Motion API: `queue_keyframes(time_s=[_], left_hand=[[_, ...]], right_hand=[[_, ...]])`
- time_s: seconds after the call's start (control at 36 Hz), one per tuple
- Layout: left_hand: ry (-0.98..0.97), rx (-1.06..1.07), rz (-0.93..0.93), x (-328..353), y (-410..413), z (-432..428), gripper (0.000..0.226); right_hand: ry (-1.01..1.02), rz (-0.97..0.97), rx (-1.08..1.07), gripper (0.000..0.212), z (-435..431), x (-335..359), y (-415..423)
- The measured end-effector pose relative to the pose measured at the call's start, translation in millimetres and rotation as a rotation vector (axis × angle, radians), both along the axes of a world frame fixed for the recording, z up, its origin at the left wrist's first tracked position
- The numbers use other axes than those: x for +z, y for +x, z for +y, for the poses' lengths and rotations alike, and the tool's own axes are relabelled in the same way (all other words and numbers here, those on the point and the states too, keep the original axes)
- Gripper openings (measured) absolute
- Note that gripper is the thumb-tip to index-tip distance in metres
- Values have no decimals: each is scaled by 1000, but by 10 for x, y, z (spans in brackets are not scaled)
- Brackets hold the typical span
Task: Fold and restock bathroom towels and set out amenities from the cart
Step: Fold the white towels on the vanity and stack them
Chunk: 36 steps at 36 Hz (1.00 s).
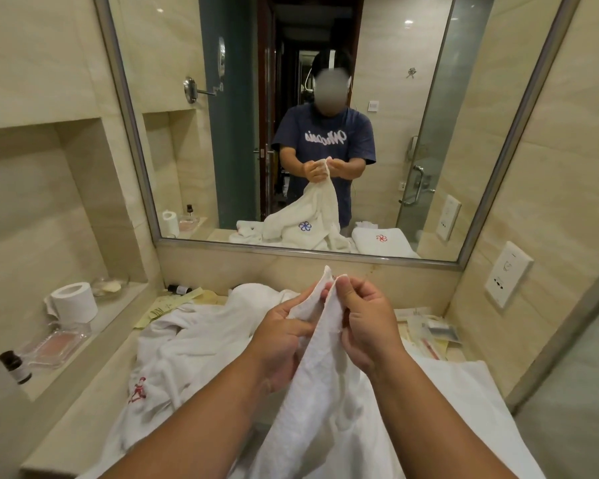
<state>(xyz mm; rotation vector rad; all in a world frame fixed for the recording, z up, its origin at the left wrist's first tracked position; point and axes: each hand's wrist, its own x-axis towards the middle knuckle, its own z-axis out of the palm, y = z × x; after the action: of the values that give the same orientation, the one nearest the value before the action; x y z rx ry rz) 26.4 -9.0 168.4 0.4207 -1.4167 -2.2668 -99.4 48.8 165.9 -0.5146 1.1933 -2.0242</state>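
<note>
Two hands [284,340] [367,326] pinch towel [322,382]; clear tray [54,344] looks pinkish.

A big mirror [222,115] with a silver frame fills the far wall. The walls [32,63] are shiny cream tiles. On the left, a shelf [118,307] is cut into the wall. The desk [83,409] is cream stone. A white plug plate [507,274] sits on the right wall, near a glass door [574,392]. Small ceiling lights [408,22] shine in the mirror.
</note>
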Motion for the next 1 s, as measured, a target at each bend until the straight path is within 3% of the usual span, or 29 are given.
queue_keyframes(time_s=[0.19, 0.5, 0.64, 0.83, 0.89, 1.0], left_hand=[[30, 48, -53, 38, -16, 57, 55], [381, 70, 82, -10, -68, -38, 50], [376, 58, 95, -34, -68, -61, 59], [204, 100, 45, -79, -91, -119, 54], [7, 226, -49, -90, -127, -114, 57], [-580, 438, -276, -129, -153, -89, 56]], right_hand=[[25, -30, 16, 15, -85, 66, -31], [94, 92, 15, 21, -180, -12, 51], [143, 121, -19, 20, -187, -39, 36], [98, 86, -83, 19, -194, -50, 26], [110, 112, -115, 18, -195, -35, 32], [99, 136, -200, 16, -208, 5, 11]])
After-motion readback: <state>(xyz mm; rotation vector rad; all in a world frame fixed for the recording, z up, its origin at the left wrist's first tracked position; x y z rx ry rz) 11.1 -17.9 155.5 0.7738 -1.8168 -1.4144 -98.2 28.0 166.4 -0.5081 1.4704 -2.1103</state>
